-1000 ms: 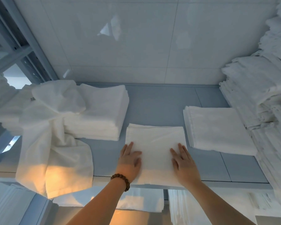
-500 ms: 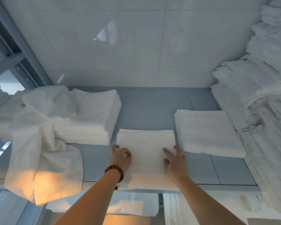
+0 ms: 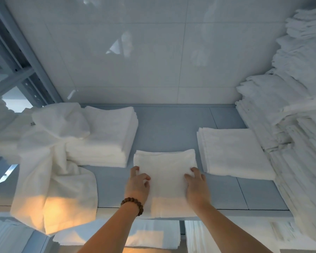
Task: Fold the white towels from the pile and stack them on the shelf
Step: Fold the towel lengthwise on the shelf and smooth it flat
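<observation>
One folded towel (image 3: 165, 172) on the shelf (image 3: 171, 125), held by both side edges.
The left hand (image 3: 138, 185) pinches its left edge; the right hand (image 3: 196, 187) pinches its right edge; the low stack (image 3: 233, 152) lies just beside, rightward, so I judge the right hand nearer.

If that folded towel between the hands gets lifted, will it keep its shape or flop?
Probably floppy: the folded towel is soft cloth, and the loose towel at the left sags over the shelf edge. Likely light, being thin beside the stack. Lying flat, it shouldn't roll.
</observation>
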A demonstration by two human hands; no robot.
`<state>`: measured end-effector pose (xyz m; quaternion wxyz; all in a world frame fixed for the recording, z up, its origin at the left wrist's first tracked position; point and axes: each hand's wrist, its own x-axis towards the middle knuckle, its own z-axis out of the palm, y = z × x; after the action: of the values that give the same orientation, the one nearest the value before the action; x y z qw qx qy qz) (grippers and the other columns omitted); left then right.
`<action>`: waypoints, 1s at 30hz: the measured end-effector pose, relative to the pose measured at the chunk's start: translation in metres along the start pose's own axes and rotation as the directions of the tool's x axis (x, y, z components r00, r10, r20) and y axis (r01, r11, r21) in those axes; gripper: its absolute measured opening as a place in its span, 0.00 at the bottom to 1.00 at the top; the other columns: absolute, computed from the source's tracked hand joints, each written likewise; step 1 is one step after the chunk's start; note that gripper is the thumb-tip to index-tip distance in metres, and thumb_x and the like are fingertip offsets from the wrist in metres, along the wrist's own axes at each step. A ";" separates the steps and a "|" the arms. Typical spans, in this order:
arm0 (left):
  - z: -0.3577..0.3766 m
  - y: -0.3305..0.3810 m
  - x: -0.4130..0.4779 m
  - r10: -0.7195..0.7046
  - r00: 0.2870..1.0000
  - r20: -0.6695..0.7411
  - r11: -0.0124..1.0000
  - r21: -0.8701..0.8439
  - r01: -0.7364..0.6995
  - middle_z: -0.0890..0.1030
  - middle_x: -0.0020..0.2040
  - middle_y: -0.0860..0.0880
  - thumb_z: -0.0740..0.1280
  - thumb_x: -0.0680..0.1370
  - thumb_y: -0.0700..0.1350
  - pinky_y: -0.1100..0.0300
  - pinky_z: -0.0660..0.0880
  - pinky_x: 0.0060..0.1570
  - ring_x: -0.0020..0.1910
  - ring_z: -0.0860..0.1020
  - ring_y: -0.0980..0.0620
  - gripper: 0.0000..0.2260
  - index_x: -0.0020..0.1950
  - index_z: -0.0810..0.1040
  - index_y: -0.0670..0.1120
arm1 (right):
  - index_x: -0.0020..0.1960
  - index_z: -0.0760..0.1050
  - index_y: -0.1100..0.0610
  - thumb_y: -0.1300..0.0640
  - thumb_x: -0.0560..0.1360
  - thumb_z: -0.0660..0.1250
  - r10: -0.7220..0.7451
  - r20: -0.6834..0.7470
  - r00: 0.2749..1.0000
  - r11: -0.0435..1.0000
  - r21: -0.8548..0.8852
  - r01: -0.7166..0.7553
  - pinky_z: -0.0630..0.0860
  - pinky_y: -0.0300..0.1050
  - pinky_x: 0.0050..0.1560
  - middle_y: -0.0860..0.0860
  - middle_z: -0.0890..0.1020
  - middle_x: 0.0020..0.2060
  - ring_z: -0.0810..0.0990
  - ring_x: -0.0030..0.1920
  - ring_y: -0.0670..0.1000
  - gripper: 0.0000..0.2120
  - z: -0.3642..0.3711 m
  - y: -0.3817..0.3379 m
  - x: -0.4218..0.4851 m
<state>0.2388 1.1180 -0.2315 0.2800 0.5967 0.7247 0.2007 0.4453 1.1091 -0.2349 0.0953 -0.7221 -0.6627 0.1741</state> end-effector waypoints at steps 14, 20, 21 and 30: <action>-0.011 0.072 0.016 0.362 0.922 -0.139 0.931 0.105 -0.350 0.64 0.73 0.47 0.61 0.78 0.39 0.54 0.66 0.68 0.68 0.68 0.45 0.12 0.56 0.80 0.46 | 0.60 0.75 0.58 0.69 0.73 0.59 -0.004 -0.345 0.938 0.998 -0.059 -0.017 0.78 0.49 0.48 0.50 0.68 0.70 0.70 0.57 0.57 0.18 -0.070 0.014 0.000; 0.021 0.144 0.033 0.429 0.892 -0.141 0.901 0.141 -0.410 0.65 0.73 0.47 0.61 0.77 0.40 0.55 0.69 0.62 0.65 0.69 0.43 0.11 0.54 0.81 0.46 | 0.61 0.75 0.58 0.68 0.71 0.61 0.026 -0.414 0.910 0.998 -0.040 -0.046 0.78 0.50 0.46 0.50 0.70 0.68 0.71 0.56 0.58 0.19 -0.114 0.074 0.023; 0.029 0.157 0.035 0.435 0.889 -0.144 0.898 0.144 -0.416 0.65 0.72 0.47 0.61 0.77 0.40 0.55 0.69 0.61 0.64 0.69 0.42 0.11 0.54 0.81 0.46 | 0.60 0.76 0.59 0.69 0.71 0.61 0.023 -0.419 0.908 0.998 -0.041 -0.044 0.78 0.50 0.45 0.51 0.71 0.68 0.71 0.56 0.59 0.19 -0.120 0.087 0.028; 0.109 0.246 0.067 0.429 0.897 -0.107 0.901 0.118 -0.417 0.64 0.73 0.48 0.59 0.78 0.41 0.56 0.68 0.65 0.66 0.67 0.44 0.12 0.58 0.80 0.47 | 0.65 0.73 0.56 0.67 0.72 0.59 0.013 -0.398 0.917 0.985 -0.153 -0.080 0.75 0.48 0.52 0.49 0.67 0.70 0.70 0.59 0.57 0.22 -0.161 0.194 0.082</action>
<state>0.4860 1.2300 -0.1722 0.1542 0.7379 0.6027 0.2617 0.6902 1.1855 -0.1678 0.1624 -0.7633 -0.6246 -0.0288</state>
